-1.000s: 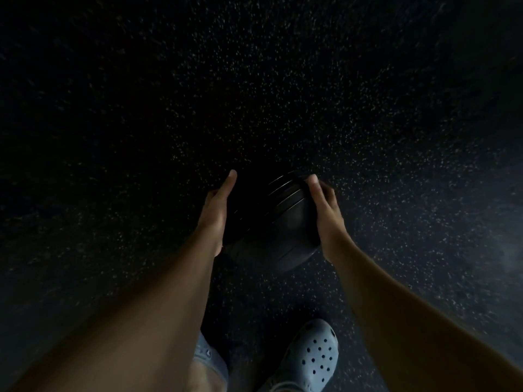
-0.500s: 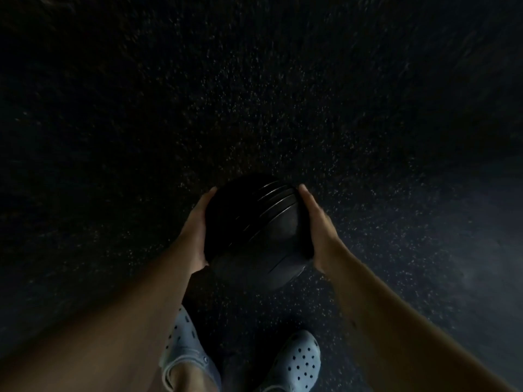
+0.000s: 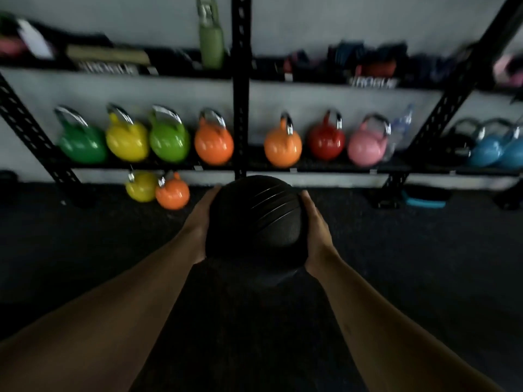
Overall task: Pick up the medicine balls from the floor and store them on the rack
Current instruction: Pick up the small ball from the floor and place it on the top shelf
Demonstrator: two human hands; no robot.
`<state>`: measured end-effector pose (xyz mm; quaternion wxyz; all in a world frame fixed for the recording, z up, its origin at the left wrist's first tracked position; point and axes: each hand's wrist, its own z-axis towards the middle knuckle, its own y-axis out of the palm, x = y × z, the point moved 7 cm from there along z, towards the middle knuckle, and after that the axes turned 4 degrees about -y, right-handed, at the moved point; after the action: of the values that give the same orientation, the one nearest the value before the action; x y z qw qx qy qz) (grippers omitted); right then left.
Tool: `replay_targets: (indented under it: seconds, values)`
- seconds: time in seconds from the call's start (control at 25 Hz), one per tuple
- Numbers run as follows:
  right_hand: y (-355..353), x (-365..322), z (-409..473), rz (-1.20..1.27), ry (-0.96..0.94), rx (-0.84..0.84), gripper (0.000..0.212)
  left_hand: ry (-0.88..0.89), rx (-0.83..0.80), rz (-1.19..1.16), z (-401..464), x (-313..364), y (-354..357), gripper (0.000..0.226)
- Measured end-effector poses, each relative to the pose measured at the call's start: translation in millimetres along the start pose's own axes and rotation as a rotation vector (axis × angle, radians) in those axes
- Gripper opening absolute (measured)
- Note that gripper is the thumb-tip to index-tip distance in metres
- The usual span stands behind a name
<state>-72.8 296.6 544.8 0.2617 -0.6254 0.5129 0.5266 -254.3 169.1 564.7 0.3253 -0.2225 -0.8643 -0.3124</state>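
Fingers (image 3: 209, 199) of the left hand (image 3: 198, 224) and of the right hand (image 3: 315, 224) are spread wide and pressed flat to opposite sides of one black medicine ball (image 3: 254, 219), which hangs between the palms, clear of the dark floor (image 3: 85, 250); neither hand closes round it, they simply squeeze it from both flanks.

Beyond the fingertips stands the rack (image 3: 240, 89), its black upright rising just past the ball. Above and to either side of the fingers a shelf carries a row of coloured kettlebells (image 3: 213, 142), crowded nearly end to end, and higher up a second shelf holds blurred gear. Below that row, left of the left fingers, two small kettlebells (image 3: 158, 189) sit at floor level.

Judging from this, the carry wants even pressure from both palms, with the fingers worked a little under the ball's belly so it cannot slip downward. No free berth for a ball shows, so a gap must be found before lifting higher.
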Motion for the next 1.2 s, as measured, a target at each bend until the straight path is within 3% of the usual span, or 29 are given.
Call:
replay_targets:
  seconds: [0.24, 0.36, 0.48, 0.6, 0.72, 1.2]
  values:
    - [164, -265, -39, 0.089, -0.374, -0.148, 0.041, 0.376, -0.095, -0.111, -133, 271, 52, 0.056]
    - [241, -365, -70, 0.142, -0.51, -0.21, 0.046, 0.55, -0.096, -0.054, -200, 385, 53, 0.047]
    - [304, -433, -85, 0.2, -0.601, -0.263, 0.051, 0.718, -0.056, 0.006, -253, 475, 46, 0.058]
    - [360, -495, -90, 0.219, -0.677, -0.326, 0.07, 0.871, -0.054, 0.052, -286, 560, 46, 0.053]
    - [405, -551, -76, 0.21, -0.773, -0.369, 0.079, 0.959, -0.092, 0.061, -291, 625, 54, 0.049]
    - [533, -738, 73, 0.251, -1.024, -0.409, 0.051, 1.221, -0.22, 0.004, -192, 859, 121, 0.046]
